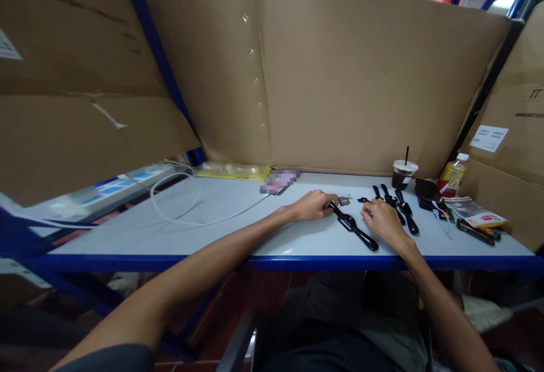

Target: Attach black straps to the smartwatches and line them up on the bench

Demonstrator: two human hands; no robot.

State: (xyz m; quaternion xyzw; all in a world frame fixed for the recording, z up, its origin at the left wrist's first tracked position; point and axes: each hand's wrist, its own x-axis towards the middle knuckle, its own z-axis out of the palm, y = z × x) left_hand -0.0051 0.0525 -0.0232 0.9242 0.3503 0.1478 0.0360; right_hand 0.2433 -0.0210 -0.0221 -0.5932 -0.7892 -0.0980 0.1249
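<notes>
My left hand [313, 205] is closed round one end of a black spokeshave [347, 223], a two-handled tool with an opening in its middle. The tool slants over the white tabletop, its other handle pointing toward the front edge. Just beyond my left fingers lies a small grey metal piece [344, 200]. To the right of the tool, my right hand [382, 220] is low over the table with its fingers curled together; whatever they grip is hidden. A small black part [363, 199] shows by its fingertips. More black spokeshaves [407, 211] lie just beyond and beside that hand.
A lidded drink cup [403, 175] and a bottle [454, 176] stand at the back right, near a packet [478, 212]. A phone [280, 181] with a white cable [212, 223] lies mid-table. Cardboard [340, 77] walls the back; the table's front edge [297, 263] is blue.
</notes>
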